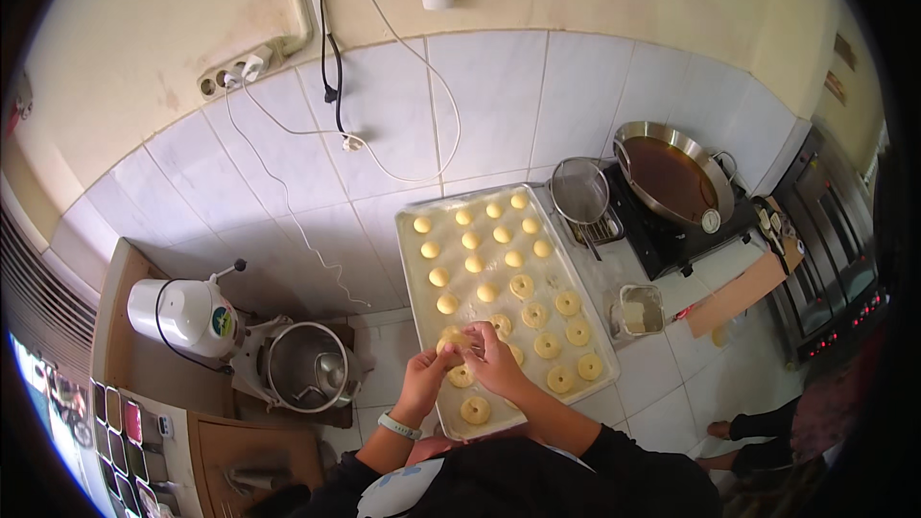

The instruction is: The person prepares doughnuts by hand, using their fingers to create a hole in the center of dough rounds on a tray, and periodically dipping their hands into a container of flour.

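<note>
My left hand [425,374] and my right hand [492,364] are together over the lower left of a large pale tray [413,288], their fingers pinched round a piece of yellow dough [454,337]. Round dough balls [473,263] fill the upper part of the tray in rows. Flattened dough rings with centre holes [578,331] lie on the lower and right part, some partly hidden behind my hands. A band [399,425] is on my left wrist.
A white stand mixer [177,312] with a steel bowl [309,364] stands left. Right are a mesh strainer [580,190], a pan of brown liquid [672,173] on a black stove, a small container [641,309] and a steel oven [820,249]. Another person's legs [763,427] show lower right.
</note>
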`<state>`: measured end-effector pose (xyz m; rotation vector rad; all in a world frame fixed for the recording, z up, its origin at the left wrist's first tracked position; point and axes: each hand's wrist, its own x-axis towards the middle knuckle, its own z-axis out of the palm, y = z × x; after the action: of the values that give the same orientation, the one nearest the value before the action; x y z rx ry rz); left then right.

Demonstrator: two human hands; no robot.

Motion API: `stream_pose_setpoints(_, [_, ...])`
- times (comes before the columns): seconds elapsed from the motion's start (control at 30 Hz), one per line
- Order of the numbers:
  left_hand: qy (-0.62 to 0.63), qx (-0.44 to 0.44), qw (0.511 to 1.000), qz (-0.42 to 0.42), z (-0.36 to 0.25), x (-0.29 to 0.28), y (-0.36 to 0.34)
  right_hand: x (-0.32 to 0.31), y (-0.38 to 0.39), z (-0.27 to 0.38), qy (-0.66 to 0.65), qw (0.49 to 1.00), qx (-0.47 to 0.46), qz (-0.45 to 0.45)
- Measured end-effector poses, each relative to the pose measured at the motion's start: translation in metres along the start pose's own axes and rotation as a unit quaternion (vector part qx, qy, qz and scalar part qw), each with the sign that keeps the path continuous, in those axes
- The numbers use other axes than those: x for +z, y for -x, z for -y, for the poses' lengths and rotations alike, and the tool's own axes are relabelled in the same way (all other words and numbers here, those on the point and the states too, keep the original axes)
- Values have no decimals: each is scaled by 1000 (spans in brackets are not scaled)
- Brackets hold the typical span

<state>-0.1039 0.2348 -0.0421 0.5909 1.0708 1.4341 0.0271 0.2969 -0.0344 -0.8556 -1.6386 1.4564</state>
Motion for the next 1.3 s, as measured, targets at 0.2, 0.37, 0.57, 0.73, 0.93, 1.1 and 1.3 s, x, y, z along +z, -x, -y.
stream_pose_setpoints(0.2, [-131, 35, 990, -28, -16, -14, 9, 17, -3, 13, 132, 988, -76, 18])
stream_pose_setpoints(0.37, [-4, 96, 993, -64, -12, -28, 5, 22, -2, 13, 76, 997, -19, -9])
stream_pose_setpoints(0.57, [55, -20, 998, 29, -21, -31, 3, 23, 8, 20, 95, 995, -25, -21])
stream_pose_setpoints(0.73, [54, -51, 997, 19, -25, -27, 5, 13, 9, 17, -17, 996, 80, -35])
stream_pose_setpoints(0.93, [5, -73, 996, 40, -26, -39, 9, 11, 19, 24, -23, 994, 98, 36])
stream_pose_setpoints(1.1, [30, -118, 990, 64, -22, -31, -4, 7, 10, 34, 76, 994, 72, 38])
stream_pose_setpoints(1.3, [-30, -92, 995, 21, -36, -16, -4, -12, -5, 40, 5, 989, 144, 22])
